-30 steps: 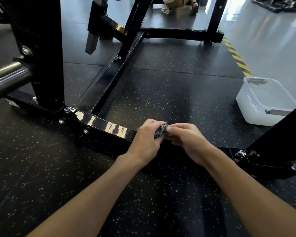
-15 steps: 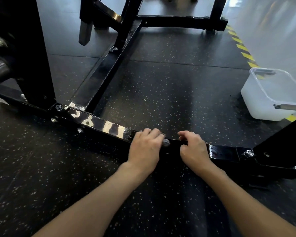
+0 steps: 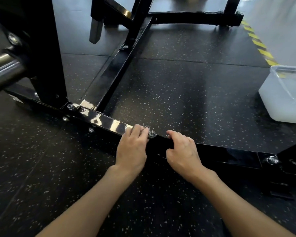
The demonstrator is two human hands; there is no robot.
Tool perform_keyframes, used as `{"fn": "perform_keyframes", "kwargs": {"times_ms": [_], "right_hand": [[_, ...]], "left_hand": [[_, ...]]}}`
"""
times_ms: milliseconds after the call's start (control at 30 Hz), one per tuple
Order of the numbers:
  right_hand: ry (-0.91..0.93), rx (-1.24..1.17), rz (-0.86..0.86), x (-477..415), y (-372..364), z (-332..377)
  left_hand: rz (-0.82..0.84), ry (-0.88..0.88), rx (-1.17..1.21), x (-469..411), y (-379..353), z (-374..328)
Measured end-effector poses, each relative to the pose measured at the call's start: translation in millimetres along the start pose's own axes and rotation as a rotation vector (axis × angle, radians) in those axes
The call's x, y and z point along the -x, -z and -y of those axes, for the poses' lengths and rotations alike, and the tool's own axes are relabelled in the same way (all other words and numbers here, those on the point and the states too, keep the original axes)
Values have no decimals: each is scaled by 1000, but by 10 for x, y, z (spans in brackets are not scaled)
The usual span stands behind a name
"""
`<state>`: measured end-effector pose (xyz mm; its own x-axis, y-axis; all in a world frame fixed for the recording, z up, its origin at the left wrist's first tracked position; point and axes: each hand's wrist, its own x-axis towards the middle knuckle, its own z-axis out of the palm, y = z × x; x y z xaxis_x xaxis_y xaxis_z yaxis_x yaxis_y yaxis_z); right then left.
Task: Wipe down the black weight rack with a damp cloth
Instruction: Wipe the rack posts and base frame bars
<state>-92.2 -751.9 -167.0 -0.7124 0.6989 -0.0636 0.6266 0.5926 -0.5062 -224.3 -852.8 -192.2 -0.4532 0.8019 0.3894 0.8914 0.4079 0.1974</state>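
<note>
Your left hand [image 3: 131, 149] lay knuckles-up on the low front bar of the black weight rack [image 3: 108, 123], fingers bent over the cloth [image 3: 151, 133] and pressing it to the bar's top. Only a small speckled bunch of the cloth poked out just past those fingertips, on the side toward your right hand [image 3: 183, 153]. That hand sat close beside the left one on the same bar, fingers curled tight over the far edge (whether they gripped cloth or bare metal, I could not tell, since the patch between your hands was dark on dark). To the outer side of your left hand the bar shone wet and glossy up to the bolted upright [image 3: 46, 57], where a chrome peg [image 3: 5, 71] stuck out. Well beyond your right hand, a clear plastic tub [image 3: 284, 100] stood on the speckled rubber floor [image 3: 178, 93].
</note>
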Motion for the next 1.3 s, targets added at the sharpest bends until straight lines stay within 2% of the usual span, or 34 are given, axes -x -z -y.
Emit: {"fn": "perform_keyframes", "kwargs": {"times_ms": [33, 167, 300, 367, 467, 533, 667, 733, 833, 933, 1067, 1133, 1233, 1300], "right_hand": [[39, 9, 17, -6, -41, 43], [130, 93, 57, -47, -197, 211], [114, 146, 62, -106, -235, 252], [91, 160, 63, -118, -247, 262], [64, 198, 60, -133, -263, 355], [52, 226, 47, -146, -272, 412], [102, 238, 49, -158, -289, 534], [110, 206, 71, -193, -301, 585], [86, 175, 83, -268, -352, 616], [84, 204, 72, -294, -417, 645], [140, 226, 55, -337, -464, 698], [157, 217, 65, -410, -491, 750], [160, 236, 62, -569, -557, 876], [197, 302, 30, -661, -564, 942]], "left_hand": [[-2, 3, 20, 6, -2, -8], [74, -171, 84, -10, 30, 69], [45, 61, 7, -274, 106, 494], [31, 100, -3, -238, 116, 416], [63, -78, 71, -16, 111, 233], [72, -148, 102, -75, 158, 395], [59, 87, 17, -328, 190, 856], [41, 117, 42, -236, 191, 774], [35, -25, 132, 28, 190, 516], [77, -124, 131, 18, 211, 629], [67, 138, 14, -288, 233, 1172], [41, 232, -9, -332, 233, 1139], [59, 66, 65, -155, 201, 886], [89, -15, 113, -172, 179, 1011]]}}
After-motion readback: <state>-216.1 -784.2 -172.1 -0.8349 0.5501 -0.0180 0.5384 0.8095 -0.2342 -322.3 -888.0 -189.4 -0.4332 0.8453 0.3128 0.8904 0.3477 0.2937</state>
